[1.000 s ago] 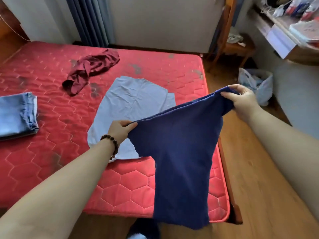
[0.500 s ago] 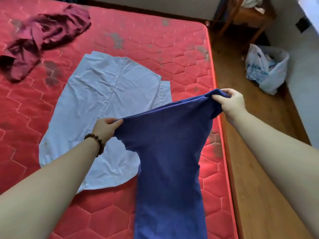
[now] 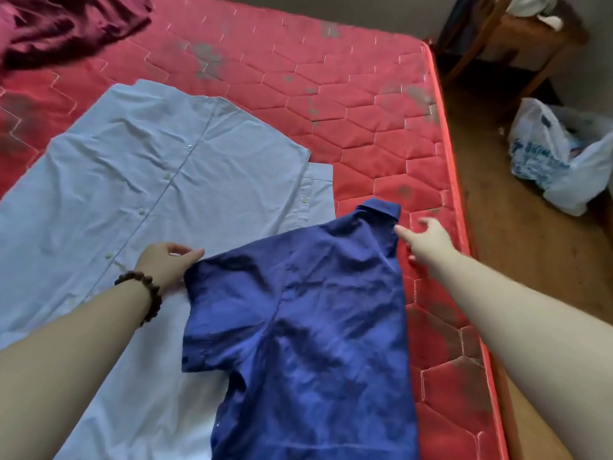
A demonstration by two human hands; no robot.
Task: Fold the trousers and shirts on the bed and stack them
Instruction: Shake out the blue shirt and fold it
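I judge folding barely begun: dark blue shirt [image 3: 298, 327] spread unfolded, overlapping the pale blue shirt [image 3: 149, 180], left hand [image 3: 166, 263] pinching its shoulder, right hand [image 3: 428, 240] loose-fingered at its far edge; maroon garment [image 3: 66, 24] crumpled beyond.

Dark blue shirt [image 3: 308, 327] flat, overlapping spread light blue shirt [image 3: 149, 180], maroon garment [image 3: 63, 24] crumpled

Both bare forearms reach forward from the lower corners. Left hand [image 3: 167, 263], beaded bracelet [image 3: 143, 290] at the wrist, lies low with fingers curled and thumb extended, apparently pinching fabric, though the contact is partly hidden. Right hand [image 3: 428, 240] is extended, fingers loosely spread and blurred, gripping nothing.
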